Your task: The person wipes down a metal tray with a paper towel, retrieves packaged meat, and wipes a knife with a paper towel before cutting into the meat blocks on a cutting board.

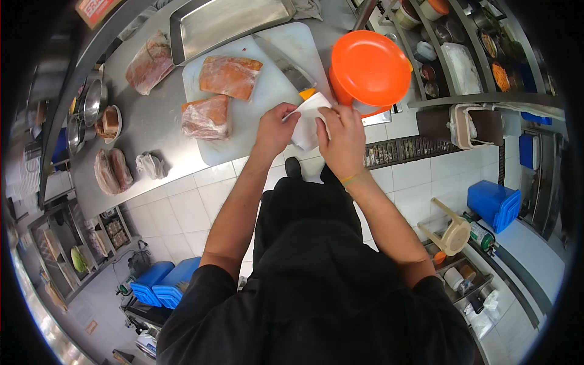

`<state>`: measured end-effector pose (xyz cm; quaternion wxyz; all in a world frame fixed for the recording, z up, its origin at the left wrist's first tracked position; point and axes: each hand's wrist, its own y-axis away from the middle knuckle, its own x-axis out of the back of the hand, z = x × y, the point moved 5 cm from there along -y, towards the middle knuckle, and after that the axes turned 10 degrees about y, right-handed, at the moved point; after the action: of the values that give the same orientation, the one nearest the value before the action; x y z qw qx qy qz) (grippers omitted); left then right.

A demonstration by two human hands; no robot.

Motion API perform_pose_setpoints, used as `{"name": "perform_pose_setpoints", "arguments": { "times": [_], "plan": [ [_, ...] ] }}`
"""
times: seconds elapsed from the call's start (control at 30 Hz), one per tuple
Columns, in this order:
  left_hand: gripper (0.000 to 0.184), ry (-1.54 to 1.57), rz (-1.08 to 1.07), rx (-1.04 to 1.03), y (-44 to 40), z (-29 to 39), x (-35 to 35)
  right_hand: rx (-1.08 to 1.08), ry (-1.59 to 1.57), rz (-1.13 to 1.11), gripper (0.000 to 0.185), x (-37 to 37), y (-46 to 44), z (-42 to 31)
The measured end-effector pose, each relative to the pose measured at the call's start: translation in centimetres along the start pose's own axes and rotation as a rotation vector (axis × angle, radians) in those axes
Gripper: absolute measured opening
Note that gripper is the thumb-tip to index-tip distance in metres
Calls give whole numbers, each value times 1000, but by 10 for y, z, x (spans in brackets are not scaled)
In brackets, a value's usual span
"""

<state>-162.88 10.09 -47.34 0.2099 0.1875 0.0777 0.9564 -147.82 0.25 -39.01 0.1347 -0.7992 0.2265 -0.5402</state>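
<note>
My left hand (pixel 277 129) pinches the left edge of a folded white paper towel (pixel 309 125) between thumb and fingers. On its other side, my right hand (pixel 342 137) grips the same towel. Both hands are in front of the near edge of a white cutting board (pixel 280 79). A large knife (pixel 286 66) lies on the board, its yellow handle (pixel 308 93) partly hidden behind the towel. Two pieces of orange-pink meat in clear wrap, a far piece (pixel 231 76) and a near piece (pixel 206 117), rest on the board's left half.
An orange bin with a round orange top (pixel 371 67) stands right of the board. Behind the board is a metal tray (pixel 231 24). More wrapped meat (pixel 151 62) and metal bowls (pixel 94 100) sit on the steel counter (pixel 143 121). Shelves (pixel 453 48) rise at the right.
</note>
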Motion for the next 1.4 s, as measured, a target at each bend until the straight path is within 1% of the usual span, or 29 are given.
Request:
{"name": "perform_pose_setpoints", "arguments": {
  "times": [0.1,0.2,0.3,0.5,0.6,0.7,0.8,0.9,0.93,1.03,1.1,1.13,1.2,1.23,1.3,1.4],
  "plan": [
    [28,-8,14,-14,-1,-1,1,18,38,-56,29,-21,-12,-7],
    [28,-54,28,10,-2,-12,0,3,155,-126,30,-36,-12,3],
    [28,-39,26,21,1,-11,0,-3,203,-190,31,-45,-8,8],
    [26,-78,68,-21,2,-8,-4,-18,255,-216,32,-54,-4,9],
    [29,-153,117,-106,9,-1,-5,-28,277,-241,34,-51,-5,4],
    [33,-442,405,-431,35,49,6,-43,262,-230,36,-56,-3,6],
    [30,-237,268,-247,47,48,-7,-36,269,-261,37,-64,-2,10],
    [21,211,80,17,44,14,-35,-68,292,-394,36,-65,-9,11],
    [18,195,102,-29,44,13,-37,-90,282,-411,37,-67,-10,13],
    [21,325,79,148,41,-2,-42,-180,243,-489,39,-72,-18,20],
    [26,468,-14,268,39,-6,-43,-269,194,-579,42,-74,-23,22],
    [29,538,-59,326,38,-9,-42,-275,164,-575,44,-73,-24,21],
    [34,671,-124,388,32,-12,-39,-286,105,-566,47,-69,-24,20],
    [36,738,-159,420,31,-12,-39,-325,63,-602,48,-68,-23,19],
    [38,849,-168,511,32,-12,-35,-407,-20,-672,50,-67,-23,17],
    [40,941,-175,585,35,-9,-28,-456,-214,-641,51,-72,-13,29]
  ]
}}
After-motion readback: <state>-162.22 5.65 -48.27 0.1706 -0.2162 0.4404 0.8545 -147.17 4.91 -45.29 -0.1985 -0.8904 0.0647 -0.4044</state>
